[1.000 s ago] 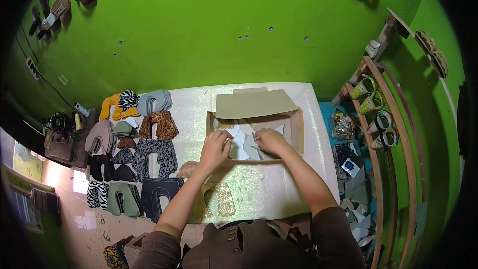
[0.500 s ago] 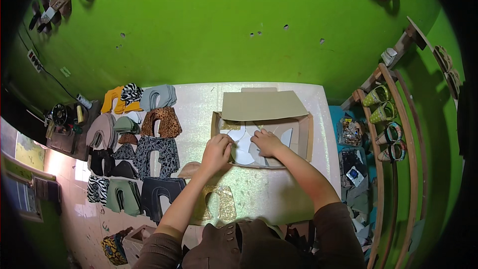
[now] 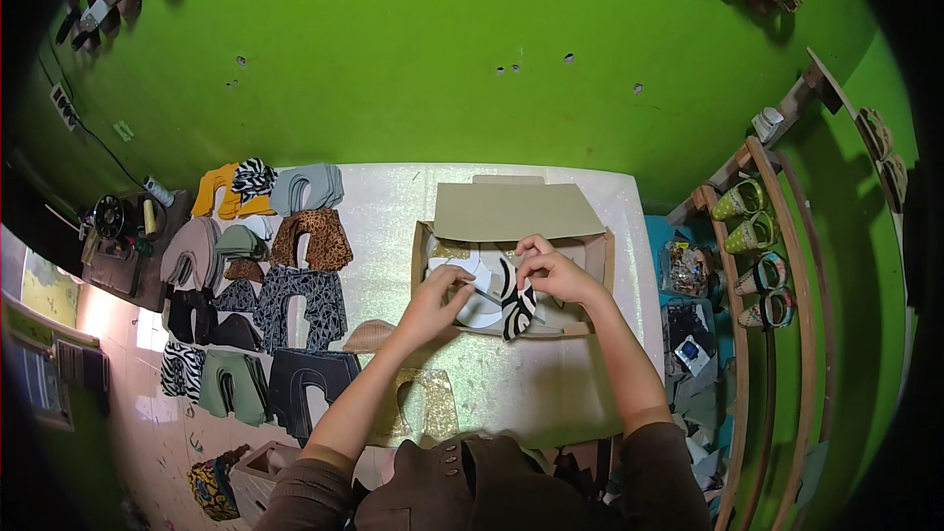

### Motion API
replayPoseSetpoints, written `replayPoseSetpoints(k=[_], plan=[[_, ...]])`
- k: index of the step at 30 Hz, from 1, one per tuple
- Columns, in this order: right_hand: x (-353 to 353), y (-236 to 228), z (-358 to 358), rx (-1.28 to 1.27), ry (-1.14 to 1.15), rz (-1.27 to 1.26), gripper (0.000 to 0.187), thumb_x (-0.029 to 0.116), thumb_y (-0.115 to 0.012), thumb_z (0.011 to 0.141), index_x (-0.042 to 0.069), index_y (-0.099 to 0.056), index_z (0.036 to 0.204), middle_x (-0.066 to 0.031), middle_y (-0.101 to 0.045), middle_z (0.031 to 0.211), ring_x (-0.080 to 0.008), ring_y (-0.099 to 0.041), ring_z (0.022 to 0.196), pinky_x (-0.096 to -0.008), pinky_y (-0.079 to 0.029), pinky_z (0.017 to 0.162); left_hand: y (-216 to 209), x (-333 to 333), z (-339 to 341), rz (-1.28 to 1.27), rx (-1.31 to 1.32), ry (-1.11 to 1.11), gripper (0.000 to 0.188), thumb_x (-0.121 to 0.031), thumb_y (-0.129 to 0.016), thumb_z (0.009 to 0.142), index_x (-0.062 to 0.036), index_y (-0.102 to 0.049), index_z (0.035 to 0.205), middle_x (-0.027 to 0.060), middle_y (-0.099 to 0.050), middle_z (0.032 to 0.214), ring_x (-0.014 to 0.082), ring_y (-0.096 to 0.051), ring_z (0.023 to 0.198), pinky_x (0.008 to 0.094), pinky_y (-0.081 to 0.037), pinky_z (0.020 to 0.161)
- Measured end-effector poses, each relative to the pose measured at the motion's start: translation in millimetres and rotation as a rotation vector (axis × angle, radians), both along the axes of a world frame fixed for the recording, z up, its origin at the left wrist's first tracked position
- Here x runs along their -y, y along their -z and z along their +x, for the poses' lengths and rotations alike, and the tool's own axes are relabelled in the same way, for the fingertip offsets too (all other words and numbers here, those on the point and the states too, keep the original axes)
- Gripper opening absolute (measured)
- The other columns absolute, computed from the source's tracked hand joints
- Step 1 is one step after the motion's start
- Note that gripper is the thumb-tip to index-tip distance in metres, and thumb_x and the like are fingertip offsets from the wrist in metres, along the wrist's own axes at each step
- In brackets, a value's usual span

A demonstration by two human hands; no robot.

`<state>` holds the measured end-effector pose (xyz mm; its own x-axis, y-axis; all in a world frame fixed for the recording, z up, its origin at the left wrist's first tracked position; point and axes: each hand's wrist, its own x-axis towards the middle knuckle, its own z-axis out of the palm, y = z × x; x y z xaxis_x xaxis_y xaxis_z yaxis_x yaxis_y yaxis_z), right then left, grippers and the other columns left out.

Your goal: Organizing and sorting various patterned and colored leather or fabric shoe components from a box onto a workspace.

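An open cardboard box [image 3: 418, 265] stands on the pale table, its flap [image 3: 516, 212] raised at the back. Several white cut pieces [image 3: 482, 309] lie inside. Over the box, my right hand [image 3: 562, 277] pinches a black-and-white zebra-print cut piece [image 3: 518, 307], which hangs down toward the front wall. My left hand [image 3: 436, 303] is above the box's left front corner, thumb and forefinger apart near the white pieces; I see nothing held in it.
Stacks of cut shoe-upper pieces, among them a patterned grey stack [image 3: 300, 305] and a leopard-print one [image 3: 310, 238], cover the table's left side. Gold glitter pieces [image 3: 425, 403] lie near my body. At the right stand a wooden rack [image 3: 757, 334] with sandals [image 3: 755, 233] and bins of scraps [image 3: 688, 270].
My right hand has lifted the zebra-print piece up from inside the box. My left hand's thumb and forefinger have spread apart. The view has shifted slightly.
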<state>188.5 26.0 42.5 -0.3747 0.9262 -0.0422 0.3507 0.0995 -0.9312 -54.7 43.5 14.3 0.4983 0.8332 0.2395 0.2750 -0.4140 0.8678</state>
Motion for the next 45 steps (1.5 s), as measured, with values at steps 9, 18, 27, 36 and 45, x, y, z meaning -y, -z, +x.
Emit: replayPoseSetpoints(k=[9, 18, 27, 36, 45], plan=[[-6, -8, -23, -0.08, -0.107, 0.116, 0.022, -0.002, -0.05, 0.08, 0.01, -0.062, 0.094, -0.0045, -0.047, 0.105, -0.0129, -0.044, 0.103, -0.0267, -0.034, 0.089, -7, -12, 17, -0.57, 0.301, 0.113, 0.027, -0.01, -0.061, 0.082, 0.0002, -0.05, 0.104, 0.0034, -0.057, 0.088, 0.0065, -0.055, 0.075, 0.0193, -0.045, 0.065], [2, 34, -14, -0.194, 0.11, -0.238, 0.031, 0.018, -0.053, 0.087, 0.004, -0.05, 0.114, -0.0055, -0.059, 0.095, -0.0133, -0.056, 0.077, -0.0264, -0.046, 0.069, 10, -10, -7, -0.718, 0.543, -0.163, 0.013, -0.011, -0.05, 0.089, -0.0044, -0.041, 0.096, 0.0067, -0.057, 0.086, 0.0155, -0.061, 0.08, 0.0235, -0.052, 0.069], [3, 84, -15, 1.025, 0.012, 0.036, 0.043, 0.026, -0.065, 0.071, 0.005, -0.053, 0.105, -0.0172, -0.05, 0.105, -0.0313, -0.052, 0.099, -0.039, -0.048, 0.078, 15, -4, -12, -0.758, 0.496, -0.204, 0.027, -0.01, -0.04, 0.093, 0.0007, -0.035, 0.117, 0.0144, -0.057, 0.101, 0.0206, -0.061, 0.09, 0.0247, -0.051, 0.075], [0, 71, 17, 0.486, 0.297, -0.066, 0.034, 0.008, -0.061, 0.067, 0.003, -0.054, 0.1, -0.016, -0.057, 0.086, -0.0284, -0.06, 0.07, -0.0353, -0.048, 0.063, 15, -1, -20, -0.79, 0.506, -0.214, 0.031, -0.009, -0.038, 0.093, 0.0044, -0.037, 0.12, 0.0135, -0.057, 0.104, 0.0211, -0.061, 0.092, 0.0237, -0.051, 0.077], [39, 29, -13, -0.537, 0.637, -0.293, 0.035, 0.001, -0.055, 0.082, 0.007, -0.043, 0.114, -0.0068, -0.058, 0.092, -0.0117, -0.057, 0.075, -0.0243, -0.051, 0.062, 20, 8, -18, -0.865, 0.533, -0.187, 0.031, -0.009, -0.036, 0.093, 0.006, -0.036, 0.12, 0.0152, -0.055, 0.105, 0.0218, -0.06, 0.095, 0.0241, -0.051, 0.078]])
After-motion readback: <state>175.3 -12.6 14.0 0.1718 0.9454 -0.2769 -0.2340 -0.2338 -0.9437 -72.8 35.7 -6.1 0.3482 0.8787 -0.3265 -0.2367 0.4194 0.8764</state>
